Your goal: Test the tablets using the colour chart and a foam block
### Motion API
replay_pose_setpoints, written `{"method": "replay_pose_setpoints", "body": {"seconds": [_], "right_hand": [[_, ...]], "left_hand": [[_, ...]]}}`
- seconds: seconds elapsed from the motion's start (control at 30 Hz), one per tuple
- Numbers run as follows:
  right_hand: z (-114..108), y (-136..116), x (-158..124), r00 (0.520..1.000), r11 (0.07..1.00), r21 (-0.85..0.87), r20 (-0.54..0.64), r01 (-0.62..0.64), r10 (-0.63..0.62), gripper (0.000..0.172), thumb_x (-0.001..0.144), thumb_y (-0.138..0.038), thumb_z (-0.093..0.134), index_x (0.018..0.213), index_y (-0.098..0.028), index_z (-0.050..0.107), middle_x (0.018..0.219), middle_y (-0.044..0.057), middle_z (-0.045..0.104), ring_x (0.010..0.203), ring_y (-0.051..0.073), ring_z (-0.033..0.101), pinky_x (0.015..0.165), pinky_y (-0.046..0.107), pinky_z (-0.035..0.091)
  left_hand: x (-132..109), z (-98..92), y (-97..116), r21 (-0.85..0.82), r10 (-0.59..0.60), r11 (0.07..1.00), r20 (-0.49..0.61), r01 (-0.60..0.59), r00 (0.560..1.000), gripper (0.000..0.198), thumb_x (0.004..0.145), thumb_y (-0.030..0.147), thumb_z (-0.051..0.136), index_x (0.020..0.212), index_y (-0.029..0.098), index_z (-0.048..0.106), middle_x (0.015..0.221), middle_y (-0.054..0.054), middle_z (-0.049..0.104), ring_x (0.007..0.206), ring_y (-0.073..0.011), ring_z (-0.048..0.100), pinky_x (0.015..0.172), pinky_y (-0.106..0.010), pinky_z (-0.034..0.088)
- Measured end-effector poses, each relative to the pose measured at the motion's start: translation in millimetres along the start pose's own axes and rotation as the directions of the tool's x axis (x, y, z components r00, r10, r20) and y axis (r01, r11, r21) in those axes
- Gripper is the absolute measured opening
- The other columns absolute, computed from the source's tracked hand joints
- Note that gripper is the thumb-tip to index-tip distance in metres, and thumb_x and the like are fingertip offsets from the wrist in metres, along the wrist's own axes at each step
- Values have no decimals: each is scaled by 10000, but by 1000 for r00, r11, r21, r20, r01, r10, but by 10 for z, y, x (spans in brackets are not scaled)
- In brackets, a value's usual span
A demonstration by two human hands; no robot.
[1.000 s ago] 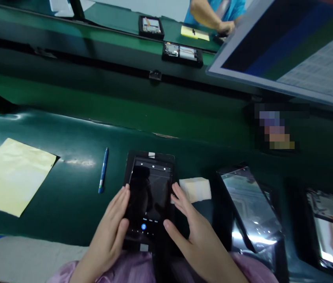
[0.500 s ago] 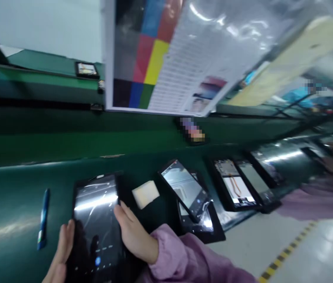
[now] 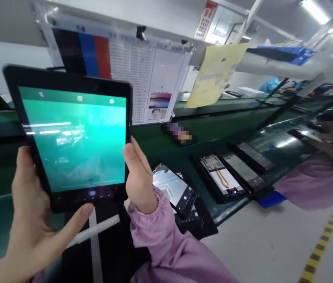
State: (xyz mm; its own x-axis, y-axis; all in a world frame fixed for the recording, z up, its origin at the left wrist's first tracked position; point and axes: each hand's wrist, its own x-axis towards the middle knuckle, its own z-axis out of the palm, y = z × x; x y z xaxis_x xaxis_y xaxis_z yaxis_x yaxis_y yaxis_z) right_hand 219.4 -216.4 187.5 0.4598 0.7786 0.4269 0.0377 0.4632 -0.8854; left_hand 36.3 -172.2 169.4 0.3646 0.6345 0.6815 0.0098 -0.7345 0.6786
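Note:
I hold a black-framed tablet (image 3: 78,137) upright, its screen lit green with a row of icons along the top. My left hand (image 3: 33,220) grips its lower left edge, the thumb reaching across near the bottom bezel. My right hand (image 3: 138,177) closes on the right edge, fingers behind and thumb along the side. Below the tablet lies a black surface (image 3: 116,251) with white strips (image 3: 95,239) across it. To the right of my right wrist, another tablet with a lit screen (image 3: 174,188) rests at an angle over a black tray (image 3: 203,224).
Further right on the green bench lie an opened tablet (image 3: 221,177) with exposed parts and more dark tablets (image 3: 252,157). A printed chart (image 3: 131,74) and a yellow sheet (image 3: 213,74) hang ahead. At far right is a co-worker's pink sleeve (image 3: 314,184).
Both hands have raised the tablet from the bench and tipped it up towards me. Its dark screen now shows green, and my view has lifted.

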Motion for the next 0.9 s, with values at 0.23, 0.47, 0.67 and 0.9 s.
{"method": "replay_pose_setpoints", "body": {"seconds": [0.23,0.47,0.67,0.9], "right_hand": [[-246,-178,45,978,992,16,169,121,-122,568,1044,-690,460,1425,-299,615,1399,41,665,1446,278,536,1176,447,519],[-285,-288,106,954,991,80,274,103,-121,535,930,-578,737,1355,-288,593,1243,50,719,1133,260,711,1009,420,612],[-248,-271,91,962,989,56,229,137,-147,466,901,-448,786,1303,-293,609,1131,33,731,1008,229,724,881,370,646],[-225,-304,107,966,987,-27,211,156,-147,428,911,-341,745,1314,-284,614,1143,42,747,1031,245,738,910,409,656]], "left_hand": [[-1,274,51,-33,61,998,4,-61,998,1275,689,202,830,1680,425,60,1783,104,7,1640,-400,36,1332,-622,151],[-26,344,51,-3,50,999,-31,-50,998,1029,909,209,692,1692,361,43,1788,66,43,1651,-273,56,1335,-447,143],[-42,329,68,13,39,999,-3,-39,999,987,957,202,633,1686,388,-6,1785,86,4,1647,-253,52,1329,-417,203],[-11,340,51,-1,86,996,-3,-86,996,1076,909,174,705,1691,338,-16,1792,31,-15,1647,-278,57,1337,-421,167]]}}
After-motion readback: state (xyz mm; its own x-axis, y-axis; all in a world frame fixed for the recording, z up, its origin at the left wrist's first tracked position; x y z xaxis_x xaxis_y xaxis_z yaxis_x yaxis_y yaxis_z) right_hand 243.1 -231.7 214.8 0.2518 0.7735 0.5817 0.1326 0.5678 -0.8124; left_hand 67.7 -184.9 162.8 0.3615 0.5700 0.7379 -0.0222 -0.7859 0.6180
